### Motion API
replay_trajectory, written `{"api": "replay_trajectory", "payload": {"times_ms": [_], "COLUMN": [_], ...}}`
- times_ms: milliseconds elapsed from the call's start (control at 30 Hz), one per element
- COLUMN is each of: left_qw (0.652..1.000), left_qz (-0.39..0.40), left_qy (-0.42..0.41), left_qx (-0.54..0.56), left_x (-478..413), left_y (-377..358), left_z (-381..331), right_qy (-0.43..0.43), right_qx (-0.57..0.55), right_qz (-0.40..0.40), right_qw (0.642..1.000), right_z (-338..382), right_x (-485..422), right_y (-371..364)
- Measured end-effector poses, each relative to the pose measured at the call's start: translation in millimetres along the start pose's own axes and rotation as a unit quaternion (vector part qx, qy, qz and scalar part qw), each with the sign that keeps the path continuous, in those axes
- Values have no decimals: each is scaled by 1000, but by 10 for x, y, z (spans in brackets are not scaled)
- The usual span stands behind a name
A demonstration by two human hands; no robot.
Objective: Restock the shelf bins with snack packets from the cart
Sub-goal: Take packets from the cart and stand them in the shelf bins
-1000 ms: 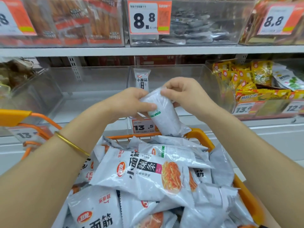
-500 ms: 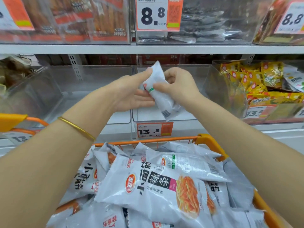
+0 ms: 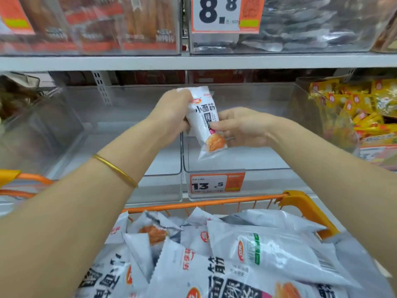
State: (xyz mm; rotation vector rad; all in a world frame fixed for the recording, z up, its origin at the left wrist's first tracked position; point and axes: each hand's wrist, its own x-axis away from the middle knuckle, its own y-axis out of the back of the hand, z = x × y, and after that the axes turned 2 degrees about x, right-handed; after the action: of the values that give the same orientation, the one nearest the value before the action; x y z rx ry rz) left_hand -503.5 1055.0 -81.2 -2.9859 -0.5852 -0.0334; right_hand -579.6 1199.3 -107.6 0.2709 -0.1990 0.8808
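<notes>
Upper bins [image 3: 90,24] blurry — packet [image 3: 204,117] part-covered

1 head view, close, facing forward-down over cart [image 3: 305,203] toward shelf bins [image 3: 236,160]

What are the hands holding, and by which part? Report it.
One white snack packet: left hand grips its top end, right hand pinches its right edge lower down.

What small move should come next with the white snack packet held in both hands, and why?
Probably lower the white snack packet forward into the clear plastic bin behind the orange 13.5 price tag: the left hand and right hand grip it over that bin, whose floor shows free space.
</notes>
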Motion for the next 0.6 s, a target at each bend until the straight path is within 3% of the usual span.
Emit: {"api": "replay_trajectory", "payload": {"times_ms": [33, 100, 133, 200, 300, 600], "left_qw": [992, 925, 888, 847, 843, 844], "left_qz": [-23, -77, -76, -21, 31, 48], "left_qy": [-59, -166, -184, -174, -144, -135], "left_qx": [-106, -333, -414, -502, -518, -517], "left_x": [-48, -111, -104, -57, 28, 24], "left_y": [30, 125, 151, 168, 155, 178], "left_z": [34, 121, 159, 247, 364, 429], "right_qy": [-8, -39, -58, -80, -87, -30], "right_qx": [7, 23, 33, 47, 52, 187], "right_qz": [-14, -76, -110, -155, -200, -329], "right_qw": [1000, 996, 992, 983, 974, 925], "right_z": [5, -17, -39, -86, -129, -178], "right_x": [-63, -212, -292, -454, -687, -1123], "right_y": [37, 123, 152, 157, 70, -46]}}
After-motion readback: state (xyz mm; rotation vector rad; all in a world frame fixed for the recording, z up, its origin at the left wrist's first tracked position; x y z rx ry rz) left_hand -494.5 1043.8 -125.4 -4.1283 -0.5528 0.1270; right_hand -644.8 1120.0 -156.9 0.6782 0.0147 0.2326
